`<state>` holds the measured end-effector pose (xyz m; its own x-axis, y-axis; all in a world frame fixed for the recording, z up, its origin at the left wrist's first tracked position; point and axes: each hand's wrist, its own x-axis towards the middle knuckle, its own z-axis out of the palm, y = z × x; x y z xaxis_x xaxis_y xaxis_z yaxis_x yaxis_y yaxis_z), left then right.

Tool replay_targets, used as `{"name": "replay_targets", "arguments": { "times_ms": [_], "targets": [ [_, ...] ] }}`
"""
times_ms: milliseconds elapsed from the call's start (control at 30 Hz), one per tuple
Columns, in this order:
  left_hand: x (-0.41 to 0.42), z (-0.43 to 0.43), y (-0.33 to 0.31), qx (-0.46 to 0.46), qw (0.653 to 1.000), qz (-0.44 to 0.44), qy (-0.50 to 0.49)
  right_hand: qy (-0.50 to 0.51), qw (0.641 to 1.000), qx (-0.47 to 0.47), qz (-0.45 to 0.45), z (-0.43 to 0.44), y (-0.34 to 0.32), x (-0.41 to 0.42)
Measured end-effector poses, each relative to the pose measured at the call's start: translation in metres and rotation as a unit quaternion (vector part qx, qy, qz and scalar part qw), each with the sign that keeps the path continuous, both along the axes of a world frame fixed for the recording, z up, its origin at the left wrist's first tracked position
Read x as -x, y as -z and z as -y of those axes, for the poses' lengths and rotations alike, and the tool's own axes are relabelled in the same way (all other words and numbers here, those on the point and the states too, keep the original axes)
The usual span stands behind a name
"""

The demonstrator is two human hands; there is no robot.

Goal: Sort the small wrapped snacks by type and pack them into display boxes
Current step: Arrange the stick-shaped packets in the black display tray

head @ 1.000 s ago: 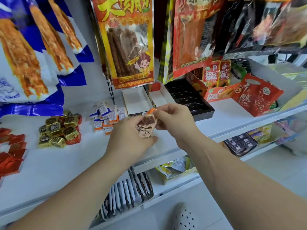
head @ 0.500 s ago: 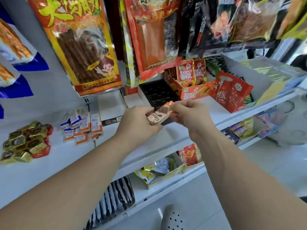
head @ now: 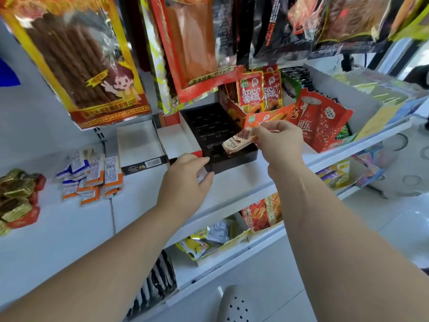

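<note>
right hand (head: 279, 145) grip pinches the light, crinkly wrapped snack (head: 236, 142) by its end seam over the black tray (head: 210, 126), left hand (head: 185, 180) loosely curled, empty, near the tray corner.

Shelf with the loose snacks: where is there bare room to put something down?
Bare white shelf lies in front of the gold-wrapped candies and the blue and orange packets, up to the left hand. It is crowded at the back, around the black tray and the orange display box.
</note>
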<state>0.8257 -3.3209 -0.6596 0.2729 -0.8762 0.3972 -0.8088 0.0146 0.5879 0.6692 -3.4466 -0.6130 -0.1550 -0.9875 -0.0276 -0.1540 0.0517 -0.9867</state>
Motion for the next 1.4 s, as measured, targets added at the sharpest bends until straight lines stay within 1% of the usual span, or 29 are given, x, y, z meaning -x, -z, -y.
{"name": "replay_targets", "arguments": {
  "times_ms": [100,233,367,433,467,567,600,800,933,1067,1167,1333,1400],
  "targets": [
    [-0.002,0.002,0.003,-0.001,1.0,-0.013,0.002,-0.03,0.996,0.031,-0.083,0.001,0.002,-0.005],
    [-0.005,0.003,0.005,0.0,1.0,-0.029,0.009,-0.061,0.981,0.053,-0.177,0.0,0.007,-0.011],
    [-0.003,0.003,0.008,0.006,1.0,-0.011,0.011,-0.069,0.96,0.077,-0.261,-0.002,0.009,-0.01],
    [-0.002,0.003,0.007,0.004,1.0,0.006,0.01,-0.069,0.952,0.094,-0.283,-0.002,0.01,-0.007],
    [-0.001,0.002,0.007,0.002,1.0,0.013,0.01,-0.07,0.947,0.105,-0.297,-0.003,0.011,-0.006],
    [0.0,0.001,0.007,-0.004,0.999,0.037,0.006,-0.081,0.914,0.151,-0.368,-0.002,0.02,-0.002],
    [0.0,0.001,0.007,-0.007,0.999,0.04,0.005,-0.087,0.907,0.162,-0.379,-0.002,0.023,-0.001],
    [-0.001,0.002,0.006,-0.008,0.999,0.05,0.006,-0.114,0.903,0.178,-0.374,-0.001,0.028,0.002],
    [0.0,0.003,0.006,-0.011,0.999,0.05,0.007,-0.14,0.918,0.188,-0.32,-0.005,0.028,0.006],
    [0.0,0.002,0.006,-0.015,0.999,0.043,0.01,-0.14,0.888,0.222,-0.377,-0.001,0.036,0.007],
    [0.0,0.002,0.006,-0.015,0.999,0.046,0.013,-0.156,0.87,0.233,-0.405,0.0,0.042,0.007],
    [0.002,0.0,0.005,-0.017,0.998,0.052,0.015,-0.181,0.849,0.273,-0.415,-0.012,0.04,0.008],
    [0.002,0.0,0.005,-0.015,0.998,0.053,0.018,-0.191,0.841,0.272,-0.428,-0.014,0.039,0.007]
  ]
}}
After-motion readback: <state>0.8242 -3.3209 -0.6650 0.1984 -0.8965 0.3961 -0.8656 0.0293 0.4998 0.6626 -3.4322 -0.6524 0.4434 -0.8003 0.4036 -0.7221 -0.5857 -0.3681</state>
